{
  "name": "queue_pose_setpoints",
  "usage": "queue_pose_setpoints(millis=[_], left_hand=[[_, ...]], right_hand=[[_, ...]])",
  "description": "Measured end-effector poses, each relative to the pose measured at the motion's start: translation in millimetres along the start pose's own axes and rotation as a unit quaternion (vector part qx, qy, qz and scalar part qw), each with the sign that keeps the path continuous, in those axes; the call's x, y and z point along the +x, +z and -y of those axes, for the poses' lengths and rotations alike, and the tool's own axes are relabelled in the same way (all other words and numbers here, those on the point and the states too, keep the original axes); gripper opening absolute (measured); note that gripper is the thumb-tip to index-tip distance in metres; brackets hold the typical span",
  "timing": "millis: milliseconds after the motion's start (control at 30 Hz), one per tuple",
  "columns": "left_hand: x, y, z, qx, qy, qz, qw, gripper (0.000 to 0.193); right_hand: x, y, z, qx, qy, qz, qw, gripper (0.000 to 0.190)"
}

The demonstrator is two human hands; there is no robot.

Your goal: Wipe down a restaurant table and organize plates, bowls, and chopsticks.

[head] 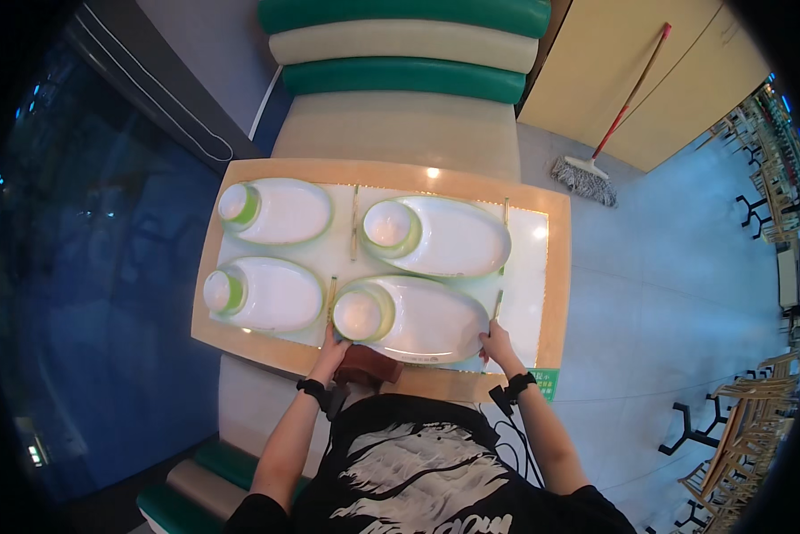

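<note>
Both hands are at the near oval plate, white with a green rim, which bears a small round bowl at its left end. My left hand touches the edge by the bowl, beside a wrapped pair of chopsticks. The plate's right end is in my right hand, near another chopstick packet. Beyond lies a similar oval plate with a bowl. Two more oval plates, each with a small cup, lie at the left.
A dark red cloth or pouch is at the near edge of the wooden-rimmed table. A green and beige bench stands beyond it. A mop leans on a cabinet; stacked wooden chairs stand at the right.
</note>
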State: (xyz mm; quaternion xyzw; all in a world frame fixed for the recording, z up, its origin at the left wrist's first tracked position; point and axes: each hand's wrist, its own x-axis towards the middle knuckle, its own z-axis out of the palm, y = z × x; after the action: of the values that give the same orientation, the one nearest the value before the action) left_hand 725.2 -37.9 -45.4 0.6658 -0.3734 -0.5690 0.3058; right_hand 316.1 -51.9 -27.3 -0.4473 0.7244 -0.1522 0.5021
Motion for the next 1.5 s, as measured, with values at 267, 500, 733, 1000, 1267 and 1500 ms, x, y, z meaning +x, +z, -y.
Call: queue_pose_setpoints(millis=[267, 500, 733, 1000, 1267, 1500], left_hand=[[-10, -11, 10, 0.242, 0.015, -0.002, 0.970, 0.051], [-71, -24, -98, 0.372, 0.045, -0.013, 0.927, 0.032], [-86, 74, -187, 0.145, 0.152, 0.164, 0.964, 0.021], [-18, 17, -134, 0.451, 0.265, -0.173, 0.835, 0.030], [-3, 15, -92, 0.162, -0.023, 0.014, 0.986, 0.048], [-5, 3, -88, 0.101, -0.027, 0.056, 0.993, 0.053]], right_hand=[[-1, -20, -3, 0.021, 0.010, -0.007, 1.000, 0.019], [-11, -36, 27, -0.163, -0.197, -0.111, 0.960, 0.026], [-88, -7, 158, 0.221, -0.199, 0.276, 0.914, 0.042], [-76, -125, 69, 0.170, -0.151, -0.166, 0.960, 0.027], [-57, -67, -56, -0.132, -0.035, -0.246, 0.960, 0.046], [-53, -101, 23, -0.273, -0.162, -0.196, 0.928, 0.050]])
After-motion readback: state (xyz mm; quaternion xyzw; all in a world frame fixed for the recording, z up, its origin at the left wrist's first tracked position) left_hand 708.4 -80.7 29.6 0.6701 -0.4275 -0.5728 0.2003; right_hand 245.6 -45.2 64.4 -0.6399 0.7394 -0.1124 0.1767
